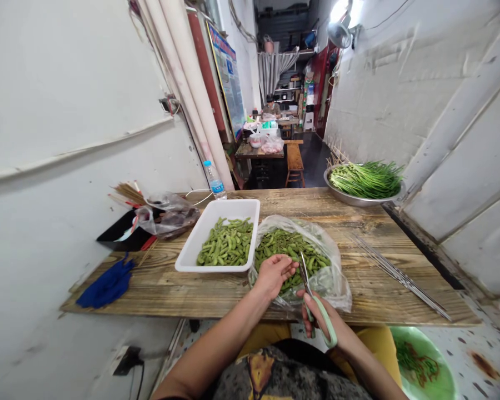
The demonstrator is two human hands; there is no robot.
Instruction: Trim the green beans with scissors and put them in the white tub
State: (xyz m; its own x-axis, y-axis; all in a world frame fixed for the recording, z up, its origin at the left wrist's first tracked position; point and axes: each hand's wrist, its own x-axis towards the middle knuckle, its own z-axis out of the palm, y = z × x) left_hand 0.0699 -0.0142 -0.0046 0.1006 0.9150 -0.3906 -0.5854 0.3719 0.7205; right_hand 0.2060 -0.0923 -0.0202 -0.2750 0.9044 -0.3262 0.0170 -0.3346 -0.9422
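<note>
My right hand [319,314] grips a pair of scissors [328,325] with pale green handles, its blades pointing up and slightly parted. Close to the blades, my left hand [275,273] has its fingers pinched together on what looks like an edamame pod, mostly hidden by the fingertips. Both hands are over an open clear plastic bag [337,278] full of green edamame pods [289,244]. Left of the bag, a white plastic tub [182,262] holds more edamame pods [229,241].
Along the left lie a blue glove [106,283], a black tray [123,236] and a water bottle [215,182]. On the right are metal skewers [400,275] and a metal basin [360,199] of green stalks. A green basin [435,378] stands below; a person [270,106] sits far back.
</note>
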